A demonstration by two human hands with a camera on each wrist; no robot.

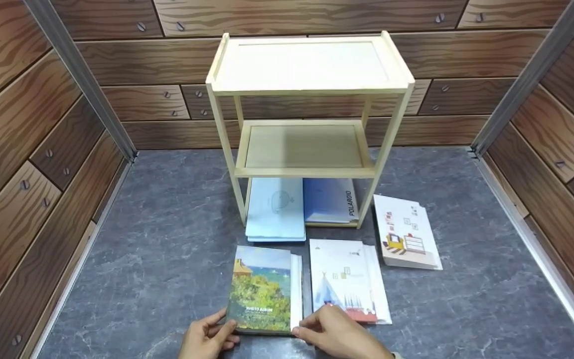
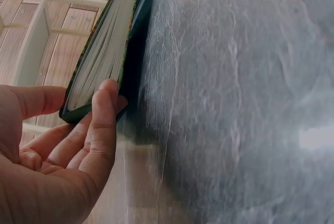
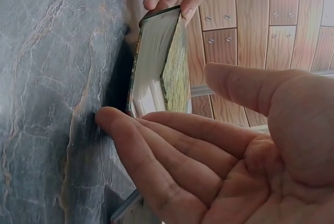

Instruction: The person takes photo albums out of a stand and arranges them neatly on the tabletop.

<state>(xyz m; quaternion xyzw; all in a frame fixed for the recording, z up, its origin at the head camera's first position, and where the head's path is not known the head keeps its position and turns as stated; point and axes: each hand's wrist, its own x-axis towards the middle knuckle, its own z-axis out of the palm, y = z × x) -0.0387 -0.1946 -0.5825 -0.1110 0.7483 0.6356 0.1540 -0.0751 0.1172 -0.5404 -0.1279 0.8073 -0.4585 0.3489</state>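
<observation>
A photo album (image 1: 262, 289) with a painted seaside landscape on its cover lies at the near middle in the head view. My left hand (image 1: 210, 333) pinches its near left corner, thumb on the cover edge and fingers at the underside, as the left wrist view shows. The album's page block (image 2: 99, 57) faces that camera. At the near right corner is my right hand (image 1: 334, 331), its fingertips against the white page edge. Its fingers (image 3: 177, 151) are fairly straight, with the thumb held apart. A white album (image 1: 339, 284) with a tent picture lies just beyond the right hand.
A pale wooden shelf rack (image 1: 307, 172) stands behind. Its bottom level holds a light blue album (image 1: 274, 214) and a dark blue one (image 1: 329, 199) marked POLAROID. Another white album (image 1: 406, 232) lies to the right on the grey marbled surface (image 1: 486, 279). Wood-patterned walls (image 1: 466, 55) enclose the area.
</observation>
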